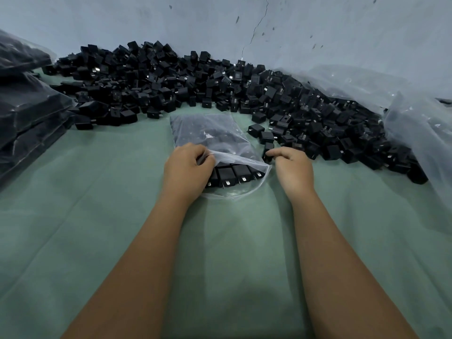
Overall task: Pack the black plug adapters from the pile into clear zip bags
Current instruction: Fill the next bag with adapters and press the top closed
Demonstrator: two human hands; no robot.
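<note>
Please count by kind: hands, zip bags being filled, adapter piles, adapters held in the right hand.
Hands: 2, left hand, right hand
Zip bag being filled: 1
Adapter pile: 1
Adapter pinched by right hand: 1
Total: 5

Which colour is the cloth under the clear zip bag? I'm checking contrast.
Pale green, seen in the head view: the cloth under the clear zip bag.

Dim, cool, even light. A soft shadow lies on the cloth (122, 192) near the bottom edge. Faint glare flecks the plastic sheet (403, 113) right of the cloth. Wide-angle bending curves the edges; focus is mildly soft.
</note>
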